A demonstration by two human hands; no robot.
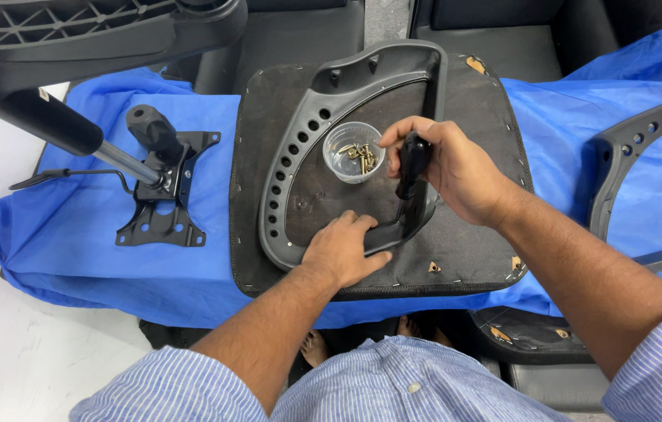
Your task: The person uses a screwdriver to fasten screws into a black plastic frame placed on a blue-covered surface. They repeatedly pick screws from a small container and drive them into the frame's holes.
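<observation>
Blue cloth (96, 258) spread over the work surface, white floor (10, 367) at lower left, black upholstered seating (292, 31) along the far edge, dark chair parts (73, 31) at upper left, even, diffuse lighting, soft shadows.

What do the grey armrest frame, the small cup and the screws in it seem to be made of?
Armrest frame: moulded plastic by the look, matte grey with formed holes and ribs.
Cup: clear thin plastic, since the seat base shows through it.
Screws: metal, brass or gold toned, slightly shiny; the plating is uncertain.
</observation>
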